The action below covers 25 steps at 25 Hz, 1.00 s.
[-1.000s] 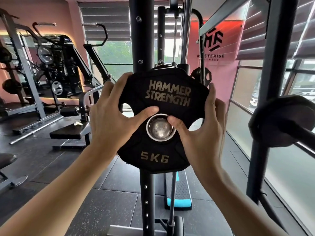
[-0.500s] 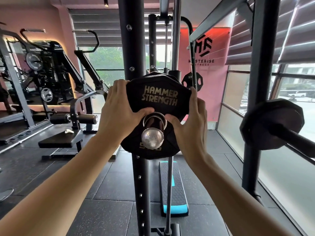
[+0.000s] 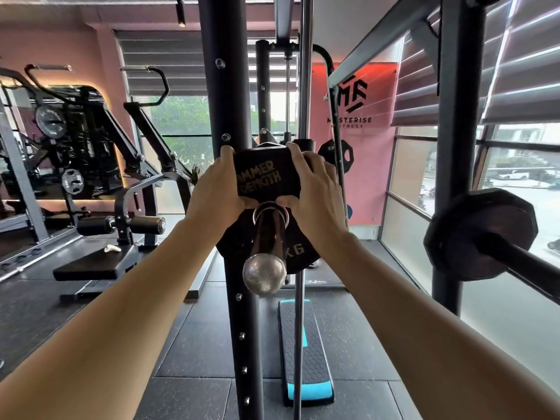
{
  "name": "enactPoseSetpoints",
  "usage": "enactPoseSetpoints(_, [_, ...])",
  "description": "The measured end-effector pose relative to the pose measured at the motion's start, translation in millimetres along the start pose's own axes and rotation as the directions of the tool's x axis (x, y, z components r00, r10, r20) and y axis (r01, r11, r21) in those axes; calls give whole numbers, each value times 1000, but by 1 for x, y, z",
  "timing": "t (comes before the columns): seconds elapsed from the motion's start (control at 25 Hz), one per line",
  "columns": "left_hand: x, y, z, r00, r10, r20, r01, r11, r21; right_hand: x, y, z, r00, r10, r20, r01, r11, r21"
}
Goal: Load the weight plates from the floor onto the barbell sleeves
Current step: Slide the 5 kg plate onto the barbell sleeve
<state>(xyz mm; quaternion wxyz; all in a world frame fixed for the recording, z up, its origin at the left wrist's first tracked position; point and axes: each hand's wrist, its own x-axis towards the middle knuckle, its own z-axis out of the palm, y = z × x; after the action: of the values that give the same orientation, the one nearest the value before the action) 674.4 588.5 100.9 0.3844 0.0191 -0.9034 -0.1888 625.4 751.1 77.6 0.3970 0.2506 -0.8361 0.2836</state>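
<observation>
Both arms reach forward to a black weight plate (image 3: 266,180) threaded on the chrome barbell sleeve (image 3: 266,237), which points toward the camera and ends in a rounded cap low in the middle of the view. The plate sits well along the sleeve, away from the cap, with its steel centre ring around the chrome. Gold lettering on the plate face is partly covered by the hands; "KG" shows at lower right. Left hand (image 3: 216,189) grips the plate's upper left edge: fingers curl over the top rim, thumb lies across the face just above the centre ring. Right hand (image 3: 312,192) grips the upper right edge the same way, fingers wrapped over the rim, thumb tip meeting the face beside the ring. The two thumbs are near each other but apart. A black upright post (image 3: 227,86) of the rack rises directly behind the plate. A second plate (image 3: 481,231) hangs on a bar at right, beside the window. A black and teal step platform (image 3: 303,353) lies on the dark rubber floor (image 3: 194,359) below the sleeve. A padded bench machine (image 3: 100,256) stands at left.
</observation>
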Motion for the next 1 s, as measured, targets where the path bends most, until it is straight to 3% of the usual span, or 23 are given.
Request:
enactPoseSetpoints(0.16, [12,-7,9,998,-55,-38,52,996,-72,16,7,5,998,4,55,-4,1000,-6])
enactPoseSetpoints(0.76, [37,-17,35,996,-45,-80,38,996,-84,32,23,32,999,32,-2,-32,999,-12])
enactPoseSetpoints(1.0, [35,-14,32,1000,5,-19,-4,998,67,34,25,21,995,60,83,-58,998,-19])
